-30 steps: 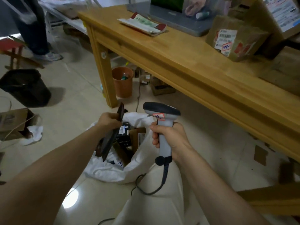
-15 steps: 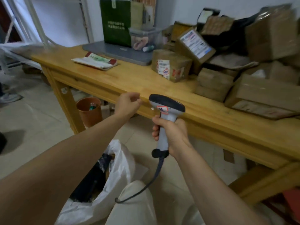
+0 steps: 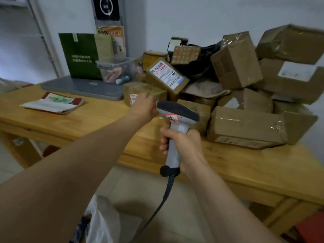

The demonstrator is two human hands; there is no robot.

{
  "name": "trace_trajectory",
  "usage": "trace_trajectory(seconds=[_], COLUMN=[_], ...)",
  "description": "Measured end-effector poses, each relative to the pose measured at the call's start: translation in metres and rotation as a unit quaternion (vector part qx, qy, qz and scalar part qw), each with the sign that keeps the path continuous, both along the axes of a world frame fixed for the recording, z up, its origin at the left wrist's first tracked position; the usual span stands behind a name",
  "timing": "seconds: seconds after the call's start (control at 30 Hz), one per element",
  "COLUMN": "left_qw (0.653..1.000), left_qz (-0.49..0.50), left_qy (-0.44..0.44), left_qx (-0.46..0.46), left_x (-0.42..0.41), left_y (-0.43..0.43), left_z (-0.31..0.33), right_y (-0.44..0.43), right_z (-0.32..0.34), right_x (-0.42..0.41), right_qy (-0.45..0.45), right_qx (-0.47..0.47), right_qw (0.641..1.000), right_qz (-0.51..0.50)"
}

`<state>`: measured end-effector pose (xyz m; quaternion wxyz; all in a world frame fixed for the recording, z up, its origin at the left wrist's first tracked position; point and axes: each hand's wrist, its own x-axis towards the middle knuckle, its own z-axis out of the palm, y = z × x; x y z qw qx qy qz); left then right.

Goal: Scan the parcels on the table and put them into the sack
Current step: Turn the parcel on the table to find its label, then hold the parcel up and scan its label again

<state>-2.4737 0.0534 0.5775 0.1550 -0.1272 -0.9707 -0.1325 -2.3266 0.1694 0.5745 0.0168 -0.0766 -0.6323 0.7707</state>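
Far left on the desk (image 3: pixel 98 120): a flat booklet (image 3: pixel 52 102), lying closed. Behind it, a grey laptop (image 3: pixel 84 87), lid down, with a green bag (image 3: pixel 78 55) upright against the wall and a clear tub (image 3: pixel 116 69) resting on the laptop's right end.

Low in the view, under our left forearm, the mouth of the white sack (image 3: pixel 100 223) shows on the floor, well apart from the desk top. Something dark sits inside; we cannot make out what.

Centre: our left hand (image 3: pixel 142 106) is stretched forward onto the small parcel (image 3: pixel 149 90), a taped brown box with a white label on its front face. The hand covers the lower front of the box, fingers laid against it. Seen from the back of the hand, we cannot tell whether the fingers grip the box or only touch it. The box stands on the desk, just right of the laptop.

Just right of that hand, our right hand (image 3: pixel 182 144) is wrapped round the handle of the scanner (image 3: pixel 177 116), head tipped toward the box and near it, cable (image 3: pixel 157 207) trailing down.

Right: the heap of parcels (image 3: pixel 245 127) against the wall, boxes stacked and tilted. One labelled box (image 3: pixel 167 75) leans just behind the small parcel.
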Motion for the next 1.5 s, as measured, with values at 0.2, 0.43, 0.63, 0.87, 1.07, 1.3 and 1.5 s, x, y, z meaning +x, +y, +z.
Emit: trace_trajectory(seconds=[0.2, 0.43, 0.63, 0.87, 1.07, 1.3, 1.5], left_qw=[0.987, 0.977, 0.968, 0.956, 0.981, 0.968, 0.9], left_qz=[0.009, 0.037, 0.053, 0.005, -0.018, 0.039, 0.056], left_qy=[-0.051, 0.01, 0.053, -0.021, 0.068, 0.084, -0.004], left_qx=[-0.15, -0.208, -0.24, -0.292, -0.182, 0.233, 0.431], left_x=[-0.045, -0.055, -0.059, -0.05, -0.027, 0.022, 0.062], left_y=[0.011, -0.002, -0.026, -0.052, -0.064, -0.094, -0.132], left_z=[0.006, 0.017, 0.023, 0.009, -0.002, 0.057, 0.068], right_y=[0.008, 0.006, 0.001, 0.001, -0.001, -0.009, -0.029], right_z=[0.003, -0.005, -0.009, -0.013, -0.013, -0.004, 0.001], right_x=[-0.028, -0.037, -0.033, -0.025, -0.016, 0.006, 0.036], right_qy=[0.003, 0.009, 0.006, 0.003, -0.009, -0.002, 0.004], right_qx=[-0.001, -0.024, -0.017, -0.016, -0.005, -0.016, 0.03], right_qw=[1.0, 0.999, 0.999, 1.0, 1.0, 0.999, 0.997], right_qz=[0.019, 0.023, 0.03, 0.02, 0.027, 0.041, 0.072])
